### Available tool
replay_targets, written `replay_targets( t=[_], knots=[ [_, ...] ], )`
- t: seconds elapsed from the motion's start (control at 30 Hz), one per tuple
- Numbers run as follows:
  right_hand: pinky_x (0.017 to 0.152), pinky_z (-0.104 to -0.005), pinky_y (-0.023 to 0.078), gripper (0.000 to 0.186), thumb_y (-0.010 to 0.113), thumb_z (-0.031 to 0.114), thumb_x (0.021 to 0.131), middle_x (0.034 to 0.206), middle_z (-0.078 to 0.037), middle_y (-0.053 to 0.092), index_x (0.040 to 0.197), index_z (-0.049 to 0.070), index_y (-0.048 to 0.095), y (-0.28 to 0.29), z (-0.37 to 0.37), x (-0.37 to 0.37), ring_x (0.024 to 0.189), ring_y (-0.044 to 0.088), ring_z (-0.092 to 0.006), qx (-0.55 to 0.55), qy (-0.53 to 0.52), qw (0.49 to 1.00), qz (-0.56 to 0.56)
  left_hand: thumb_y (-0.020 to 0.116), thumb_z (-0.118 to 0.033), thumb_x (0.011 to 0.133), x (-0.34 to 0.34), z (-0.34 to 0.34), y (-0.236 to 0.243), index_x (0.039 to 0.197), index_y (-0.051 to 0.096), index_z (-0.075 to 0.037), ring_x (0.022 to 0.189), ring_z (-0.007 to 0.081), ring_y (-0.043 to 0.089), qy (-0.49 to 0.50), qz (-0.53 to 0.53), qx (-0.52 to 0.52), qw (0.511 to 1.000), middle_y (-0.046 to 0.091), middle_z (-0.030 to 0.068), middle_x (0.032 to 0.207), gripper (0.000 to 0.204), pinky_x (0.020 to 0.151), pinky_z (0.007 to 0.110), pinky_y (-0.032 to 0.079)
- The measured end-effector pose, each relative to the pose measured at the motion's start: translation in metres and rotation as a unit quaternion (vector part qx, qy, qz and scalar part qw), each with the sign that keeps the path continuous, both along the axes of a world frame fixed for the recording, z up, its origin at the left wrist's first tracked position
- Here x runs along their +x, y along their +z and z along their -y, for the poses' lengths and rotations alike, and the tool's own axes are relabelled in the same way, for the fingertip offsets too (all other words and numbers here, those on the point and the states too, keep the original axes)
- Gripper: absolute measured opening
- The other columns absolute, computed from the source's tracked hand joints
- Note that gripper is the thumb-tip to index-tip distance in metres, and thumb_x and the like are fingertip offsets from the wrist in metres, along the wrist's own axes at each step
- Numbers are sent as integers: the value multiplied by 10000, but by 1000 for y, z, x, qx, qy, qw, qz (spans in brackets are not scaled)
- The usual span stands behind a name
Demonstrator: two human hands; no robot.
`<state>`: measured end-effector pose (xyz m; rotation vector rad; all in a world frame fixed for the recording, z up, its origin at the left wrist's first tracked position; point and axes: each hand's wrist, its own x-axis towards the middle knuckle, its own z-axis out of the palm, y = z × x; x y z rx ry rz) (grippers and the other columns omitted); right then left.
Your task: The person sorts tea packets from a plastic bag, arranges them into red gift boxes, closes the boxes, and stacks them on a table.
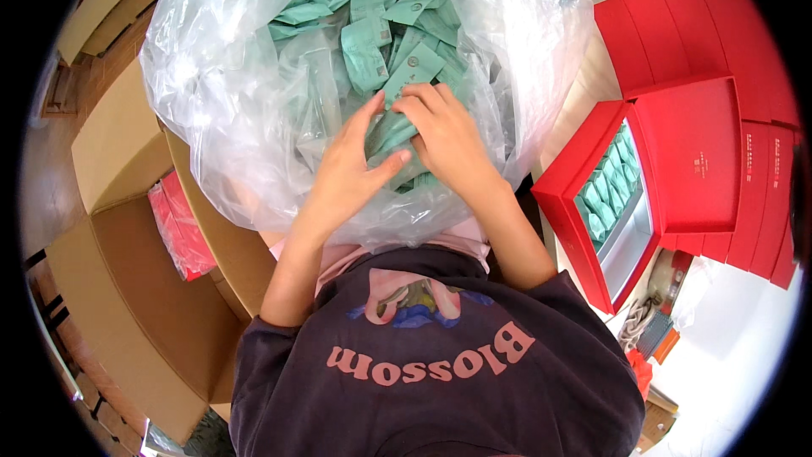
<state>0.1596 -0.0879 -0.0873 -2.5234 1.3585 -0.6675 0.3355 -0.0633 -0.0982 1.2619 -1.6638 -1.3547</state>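
Note:
A large clear plastic bag [220, 42] stands open in front of me, holding a heap of pale green sachets [365, 55]. Both my hands reach into its mouth, close together. My left hand [351, 161] has its thumb and fingers spread apart beside a green sachet [391, 131], fingertips at its edge. On the other side, my right hand [452, 135] curls its fingers over the sachets; its fingertips are partly hidden and seem to pinch one. To the right, an open red box [554, 190] contains a row of green sachets [611, 182] next to a pale, unfilled section.
Several red boxes [694, 34] are stacked behind the open one at the right. An open cardboard carton [144, 288] with a red plastic-wrapped package [182, 224] inside stands at my left. A coiled cord [636, 322] lies below the red boxes.

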Motion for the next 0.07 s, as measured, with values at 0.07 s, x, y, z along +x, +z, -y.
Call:
replay_targets(
  t=[0.07],
  knots=[
    [804, -386, 475, 405, 606, -14, 667, 1046, -102, 563, 1062, 72, 592, 21, 0, 5, 955, 531, -297, 51, 21, 994, 99, 700, -331, 800, 2, 6, 5, 1455, 240, -52, 1382, 322, 278, -35, -26, 116, 992, 295, 132, 1499, 847, 1135, 410, 202]
  ],
)
